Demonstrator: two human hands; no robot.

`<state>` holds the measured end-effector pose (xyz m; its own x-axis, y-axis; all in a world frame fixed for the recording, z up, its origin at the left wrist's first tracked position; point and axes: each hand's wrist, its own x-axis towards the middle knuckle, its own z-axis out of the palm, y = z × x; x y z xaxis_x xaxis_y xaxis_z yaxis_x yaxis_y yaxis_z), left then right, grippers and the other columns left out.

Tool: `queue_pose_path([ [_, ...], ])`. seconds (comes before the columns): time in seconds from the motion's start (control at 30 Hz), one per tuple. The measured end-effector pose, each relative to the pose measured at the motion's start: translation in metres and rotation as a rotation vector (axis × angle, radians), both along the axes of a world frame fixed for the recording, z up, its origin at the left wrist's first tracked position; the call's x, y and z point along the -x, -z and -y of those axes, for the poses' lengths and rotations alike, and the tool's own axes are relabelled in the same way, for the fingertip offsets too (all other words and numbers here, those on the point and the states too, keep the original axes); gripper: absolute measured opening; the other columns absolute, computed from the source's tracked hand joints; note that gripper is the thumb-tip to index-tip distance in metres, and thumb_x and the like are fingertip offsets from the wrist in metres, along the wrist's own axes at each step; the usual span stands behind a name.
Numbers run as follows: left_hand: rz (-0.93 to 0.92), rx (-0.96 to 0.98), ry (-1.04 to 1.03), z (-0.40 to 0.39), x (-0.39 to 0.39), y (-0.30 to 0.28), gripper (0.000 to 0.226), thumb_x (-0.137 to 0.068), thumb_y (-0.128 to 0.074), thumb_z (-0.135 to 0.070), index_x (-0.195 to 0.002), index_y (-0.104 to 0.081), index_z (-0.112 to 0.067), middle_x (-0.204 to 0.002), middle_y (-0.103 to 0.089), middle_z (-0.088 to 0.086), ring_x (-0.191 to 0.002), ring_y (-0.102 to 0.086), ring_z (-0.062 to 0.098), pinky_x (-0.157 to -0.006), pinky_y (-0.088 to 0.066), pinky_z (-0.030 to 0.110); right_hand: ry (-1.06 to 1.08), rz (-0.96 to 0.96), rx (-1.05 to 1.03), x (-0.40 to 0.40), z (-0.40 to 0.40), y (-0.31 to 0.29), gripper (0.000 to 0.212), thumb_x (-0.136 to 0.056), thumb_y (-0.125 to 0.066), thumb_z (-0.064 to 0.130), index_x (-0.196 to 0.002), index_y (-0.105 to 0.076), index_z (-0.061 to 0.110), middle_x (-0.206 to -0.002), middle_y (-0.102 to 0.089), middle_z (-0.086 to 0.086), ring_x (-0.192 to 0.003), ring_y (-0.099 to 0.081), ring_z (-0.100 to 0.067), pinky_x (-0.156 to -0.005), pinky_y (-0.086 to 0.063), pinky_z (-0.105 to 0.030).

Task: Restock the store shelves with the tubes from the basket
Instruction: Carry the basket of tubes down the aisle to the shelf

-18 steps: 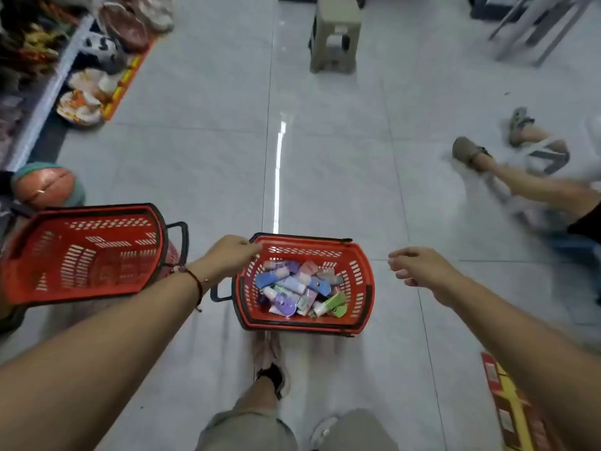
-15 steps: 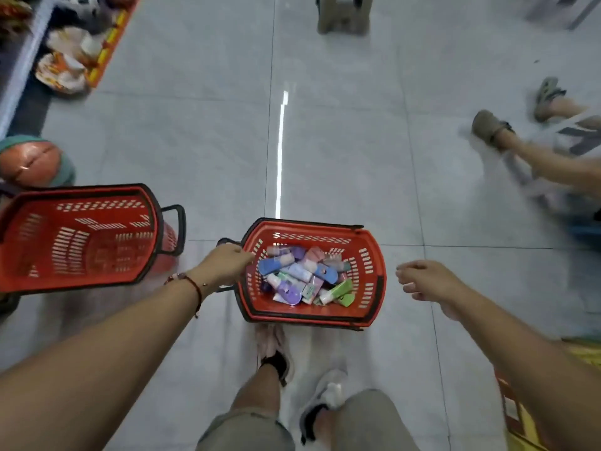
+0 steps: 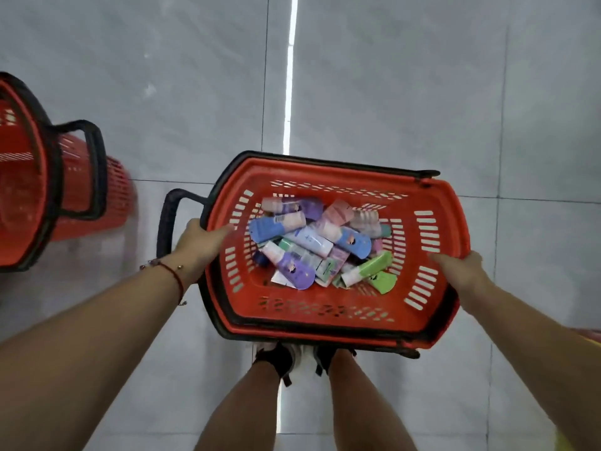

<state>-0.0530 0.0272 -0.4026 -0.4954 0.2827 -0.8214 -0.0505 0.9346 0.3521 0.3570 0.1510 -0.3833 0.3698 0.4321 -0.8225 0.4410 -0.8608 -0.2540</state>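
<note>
Over grey floor: both hands (image 3: 201,239) (image 3: 461,268) hold basket (image 3: 435,203); tube (image 3: 312,240) labels unreadable.

No legible text on tubes (image 3: 312,242)

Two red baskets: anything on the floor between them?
Head view: only bare grey tile floor between the side basket and the tube basket, whose black handle juts into it.

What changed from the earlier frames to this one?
The right hand, free in the air before, now grips the right rim of the basket. The left hand keeps its hold on the left rim. The view has tipped down and closer. The tubes stay piled inside; the second red basket stays at left.
</note>
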Motion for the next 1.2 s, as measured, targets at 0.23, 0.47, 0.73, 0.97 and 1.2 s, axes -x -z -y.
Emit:
queue_pose_path([
  [0.23,0.132,0.034,-0.089,-0.007,0.012,-0.015,0.035,-0.091,-0.070,-0.032,-0.117,-0.064,-0.009,-0.100,-0.073,0.012,-0.080,-0.071,0.025,-0.061,-0.052,0.029,0.121,-0.082,0.087,0.003,-0.036,-0.038,0.021,-0.098,-0.058,0.030,-0.105,-0.054,0.011,-0.088,-0.062,-0.003,-0.083,-0.061,-0.023,-0.086,-0.046,-0.040],
  [0.47,0.122,-0.050,-0.062,-0.033,0.027,-0.182,0.034,-0.095,-0.062,-0.041,-0.117,-0.063,-0.015,-0.096,-0.072,0.007,-0.085,-0.070,0.026,-0.084,-0.054,0.042,0.089,-0.129,0.022,0.008,-0.065,-0.203,0.022,-0.098,-0.056,0.037,-0.101,-0.061,0.015,-0.092,-0.069,-0.005,-0.081,-0.065,-0.023,-0.077,-0.051,-0.039],
  [0.73,0.006,-0.324,-0.007,-0.074,0.017,-0.408,0.024,-0.092,-0.067,-0.035,-0.106,-0.067,-0.015,-0.092,-0.073,0.007,-0.083,-0.072,0.026,-0.085,-0.056,0.043,0.197,-0.232,-0.126,-0.012,-0.084,-0.418,0.022,-0.097,-0.058,0.028,-0.097,-0.065,0.008,-0.084,-0.072,-0.009,-0.069,-0.071,-0.022,-0.054,-0.059,-0.033],
  [0.97,-0.072,-0.465,-0.096,-0.113,-0.001,-0.508,0.032,-0.088,-0.074,-0.030,-0.106,-0.069,-0.004,-0.094,-0.075,0.018,-0.082,-0.074,0.034,-0.076,-0.059,0.040,0.279,-0.346,-0.148,-0.021,-0.124,-0.515,0.027,-0.097,-0.055,0.025,-0.107,-0.067,0.003,-0.067,-0.072,-0.017,-0.050,-0.069,-0.027,-0.041,-0.055,-0.039],
  [1.2,-0.127,-0.558,-0.232,-0.164,0.001,-0.552,0.037,-0.083,-0.078,-0.025,-0.105,-0.066,0.002,-0.091,-0.074,0.020,-0.078,-0.073,0.035,-0.072,-0.059,0.040,0.244,-0.341,-0.254,-0.007,-0.169,-0.596,0.028,-0.095,-0.052,0.010,-0.069,-0.055,0.001,-0.039,-0.058,-0.012,-0.026,-0.054,-0.021,-0.023,-0.042,-0.034],
])
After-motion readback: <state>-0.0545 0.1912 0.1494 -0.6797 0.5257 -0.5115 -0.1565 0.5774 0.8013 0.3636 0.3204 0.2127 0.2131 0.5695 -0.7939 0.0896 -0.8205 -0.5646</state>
